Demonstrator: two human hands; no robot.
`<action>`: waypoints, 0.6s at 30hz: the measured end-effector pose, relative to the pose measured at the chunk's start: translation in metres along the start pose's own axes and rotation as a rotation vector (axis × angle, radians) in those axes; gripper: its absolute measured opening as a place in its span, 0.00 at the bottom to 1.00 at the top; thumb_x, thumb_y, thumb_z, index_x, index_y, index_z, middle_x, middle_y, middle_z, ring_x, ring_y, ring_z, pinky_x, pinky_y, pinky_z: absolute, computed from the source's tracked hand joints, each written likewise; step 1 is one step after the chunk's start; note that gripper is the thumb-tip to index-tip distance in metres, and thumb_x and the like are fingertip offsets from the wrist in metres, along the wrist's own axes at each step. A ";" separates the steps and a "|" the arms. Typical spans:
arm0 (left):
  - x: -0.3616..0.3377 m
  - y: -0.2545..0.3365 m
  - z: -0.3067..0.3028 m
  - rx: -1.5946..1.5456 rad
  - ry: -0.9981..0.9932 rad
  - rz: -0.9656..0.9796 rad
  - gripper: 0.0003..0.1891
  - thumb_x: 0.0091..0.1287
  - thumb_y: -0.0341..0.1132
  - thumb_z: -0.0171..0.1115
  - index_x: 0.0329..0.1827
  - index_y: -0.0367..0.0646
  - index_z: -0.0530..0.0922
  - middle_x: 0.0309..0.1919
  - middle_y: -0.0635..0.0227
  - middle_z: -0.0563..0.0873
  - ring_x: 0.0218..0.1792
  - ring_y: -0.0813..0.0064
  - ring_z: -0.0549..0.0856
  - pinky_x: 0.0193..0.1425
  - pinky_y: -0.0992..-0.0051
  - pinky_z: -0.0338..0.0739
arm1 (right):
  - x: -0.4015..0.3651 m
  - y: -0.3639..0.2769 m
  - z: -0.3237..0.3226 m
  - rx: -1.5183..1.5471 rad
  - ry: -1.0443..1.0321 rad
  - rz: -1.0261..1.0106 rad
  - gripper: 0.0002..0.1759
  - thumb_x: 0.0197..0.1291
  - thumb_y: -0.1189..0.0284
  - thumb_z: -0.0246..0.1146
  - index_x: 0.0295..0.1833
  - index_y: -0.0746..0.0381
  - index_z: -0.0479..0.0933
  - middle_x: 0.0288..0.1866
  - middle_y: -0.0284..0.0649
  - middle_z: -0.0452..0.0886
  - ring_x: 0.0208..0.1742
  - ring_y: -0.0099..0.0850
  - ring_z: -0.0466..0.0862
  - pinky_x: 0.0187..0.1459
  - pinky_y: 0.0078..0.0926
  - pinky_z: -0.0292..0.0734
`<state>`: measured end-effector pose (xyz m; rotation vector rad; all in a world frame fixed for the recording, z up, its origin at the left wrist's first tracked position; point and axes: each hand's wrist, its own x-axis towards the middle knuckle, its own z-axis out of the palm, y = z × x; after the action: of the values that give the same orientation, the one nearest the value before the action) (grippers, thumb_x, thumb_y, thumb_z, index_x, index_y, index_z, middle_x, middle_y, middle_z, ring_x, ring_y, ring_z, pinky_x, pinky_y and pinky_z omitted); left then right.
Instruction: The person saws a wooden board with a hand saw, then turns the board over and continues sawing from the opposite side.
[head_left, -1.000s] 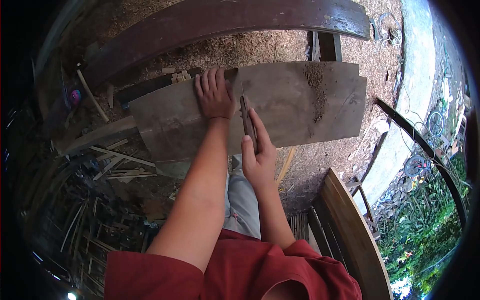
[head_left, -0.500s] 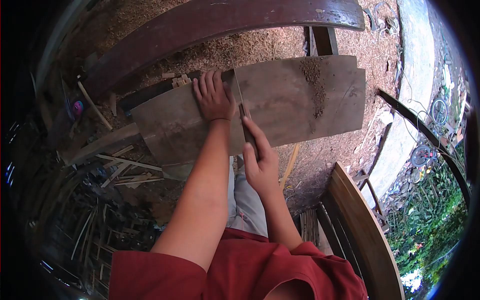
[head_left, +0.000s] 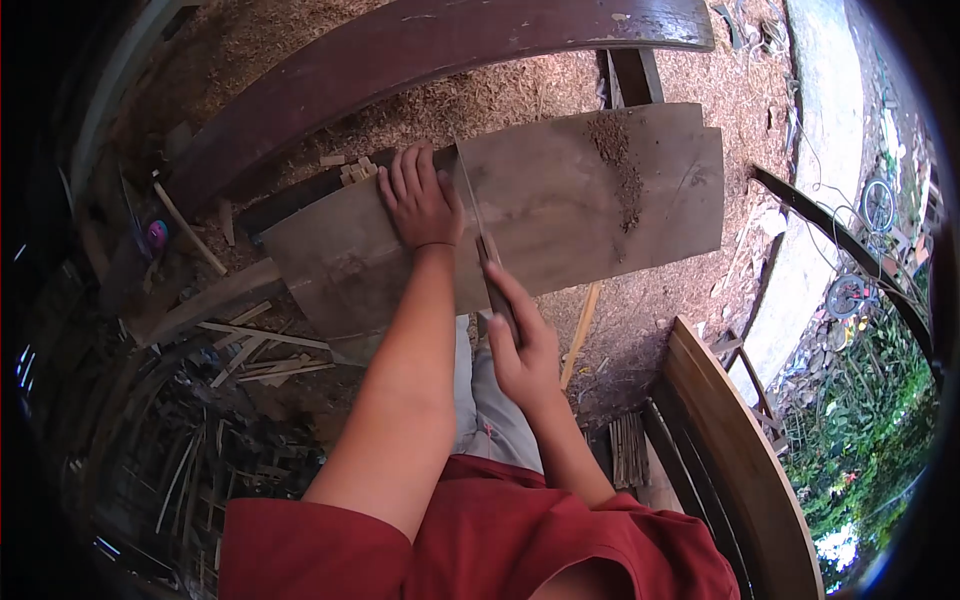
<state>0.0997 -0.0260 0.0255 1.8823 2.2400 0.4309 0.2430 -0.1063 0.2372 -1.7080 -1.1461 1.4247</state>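
Note:
A broad brown wooden board lies across the middle of the view, with a patch of dark sawdust toward its right end. Flat on the board, fingers spread, rests my left hand, just left of a saw. My right hand is wrapped round the handle of the saw at the board's near edge. The thin blade slants up and left from the handle across the board to its far edge, close beside my left hand's fingers.
Beyond the board runs a long dark red curved beam over wood shavings. Small wood blocks sit by the board's far left edge. Wood strips lie at the left. A wooden bench-like piece stands at the lower right.
The right hand and saw have drawn back toward my body a little. My left hand stays pressed on the board. The whole view has shifted slightly.

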 end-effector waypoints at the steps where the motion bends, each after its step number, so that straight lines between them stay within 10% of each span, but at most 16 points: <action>1: 0.001 0.001 -0.001 0.006 -0.003 -0.001 0.24 0.82 0.42 0.56 0.78 0.49 0.77 0.77 0.67 0.81 0.83 0.59 0.75 0.94 0.42 0.56 | -0.018 -0.004 -0.010 -0.011 -0.026 0.045 0.33 0.77 0.78 0.61 0.86 0.60 0.76 0.75 0.59 0.88 0.74 0.50 0.91 0.72 0.35 0.83; 8: 0.000 0.000 0.002 0.011 -0.016 -0.005 0.25 0.81 0.41 0.57 0.78 0.48 0.77 0.78 0.67 0.81 0.84 0.59 0.75 0.94 0.42 0.56 | 0.036 0.005 0.006 -0.007 -0.029 0.015 0.32 0.78 0.77 0.61 0.86 0.60 0.76 0.75 0.58 0.89 0.74 0.47 0.91 0.72 0.35 0.83; 10: 0.000 -0.003 0.004 0.027 -0.015 -0.012 0.25 0.81 0.41 0.57 0.78 0.48 0.77 0.78 0.67 0.81 0.84 0.59 0.74 0.94 0.42 0.55 | 0.059 -0.002 0.011 0.086 -0.112 0.301 0.33 0.78 0.77 0.61 0.86 0.60 0.76 0.75 0.57 0.89 0.73 0.46 0.92 0.71 0.34 0.84; 13: -0.001 -0.002 0.004 0.015 -0.006 -0.011 0.24 0.81 0.41 0.57 0.78 0.49 0.77 0.78 0.67 0.81 0.84 0.59 0.74 0.94 0.42 0.56 | 0.019 0.009 0.009 -0.005 0.007 -0.032 0.32 0.78 0.76 0.61 0.87 0.59 0.76 0.75 0.56 0.89 0.71 0.46 0.93 0.68 0.33 0.85; 18: 0.003 0.002 -0.004 0.044 -0.034 -0.012 0.24 0.81 0.41 0.57 0.79 0.49 0.77 0.78 0.67 0.81 0.84 0.60 0.75 0.94 0.44 0.57 | -0.019 -0.009 -0.021 -0.008 -0.064 0.103 0.32 0.79 0.75 0.60 0.86 0.59 0.76 0.75 0.55 0.89 0.67 0.46 0.95 0.66 0.33 0.86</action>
<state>0.0999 -0.0228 0.0296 1.8817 2.2550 0.3478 0.2611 -0.1182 0.2577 -1.7605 -1.1128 1.5492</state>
